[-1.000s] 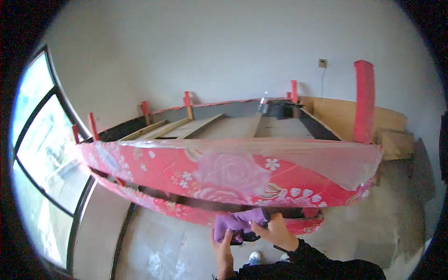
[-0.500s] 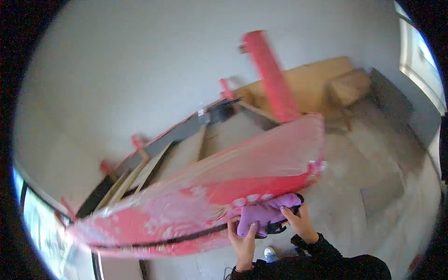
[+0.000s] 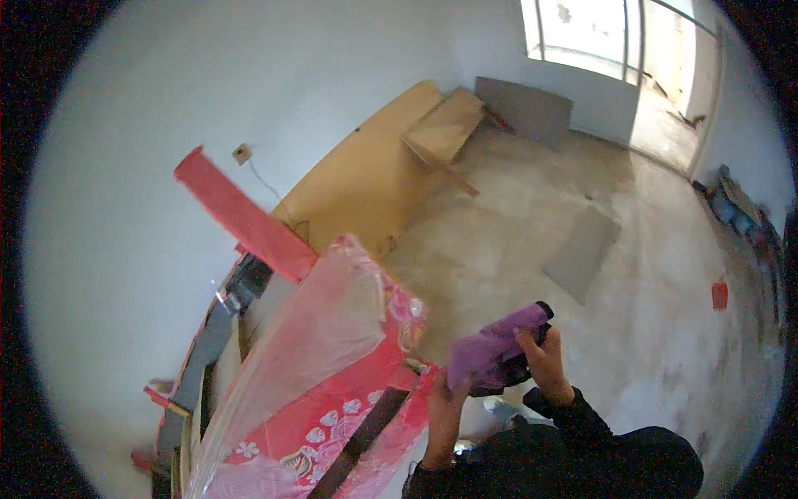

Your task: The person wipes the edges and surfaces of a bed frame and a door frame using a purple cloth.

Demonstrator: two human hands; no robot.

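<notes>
Between my two hands is a purple, soft-looking padded bundle [image 3: 490, 345] with black parts along its edge and underside; its exact kind is not clear. My left hand [image 3: 446, 407] is closed on its near left end. At the opposite end my right hand [image 3: 546, 362] grips it, thumb on top. Just left of the bundle stands a long wooden frame wrapped in pink and red flowered covering [image 3: 332, 416] with clear plastic over it. From its far end rises a red-wrapped post [image 3: 245, 216].
A yellowish board [image 3: 366, 166] leans on the wall, with brown wooden pieces [image 3: 449, 125] beside it. A grey panel [image 3: 582, 249] lies on the floor. To the right are a red object [image 3: 720, 294] and dark items [image 3: 736, 204] by the wall. A doorway [image 3: 665, 91] opens at the back right.
My view has swung right, so the pink-covered frame now sits farther left and the doorway shows. Both hands still hold the purple bundle, which has turned and is now beyond the frame's end.
</notes>
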